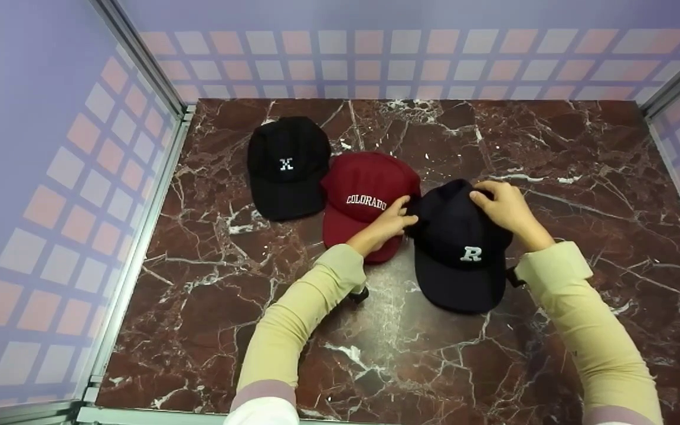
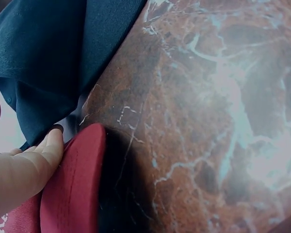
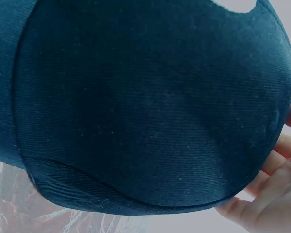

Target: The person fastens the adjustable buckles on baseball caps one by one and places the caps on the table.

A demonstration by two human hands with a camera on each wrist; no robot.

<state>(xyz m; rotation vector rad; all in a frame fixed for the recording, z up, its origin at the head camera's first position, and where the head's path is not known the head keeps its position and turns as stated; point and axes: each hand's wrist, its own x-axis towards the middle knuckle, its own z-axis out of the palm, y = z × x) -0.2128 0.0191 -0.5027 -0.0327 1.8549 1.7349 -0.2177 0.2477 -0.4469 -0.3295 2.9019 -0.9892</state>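
A dark navy or black baseball cap (image 1: 455, 236) with a white letter R lies at the right of three caps, its brim facing the person. My right hand (image 1: 506, 208) grips its crown near the top back, fingers curled over the rim, as the right wrist view also shows. On the cap's left edge my left hand (image 1: 384, 229) pinches the fabric with thumb and fingers, reaching across the red baseball cap (image 1: 355, 177) marked COLORADO. In the left wrist view, the red brim (image 2: 80, 179) lies under that hand, beside the dark cap (image 2: 43, 58).
A black baseball cap (image 1: 288, 147) with a white X-like mark sits at the back left, touching or nearly touching the red cap. All lie on a brown marbled table (image 1: 198, 330). Purple panels with pale squares (image 1: 375, 56) and metal rails (image 1: 139, 236) border it.
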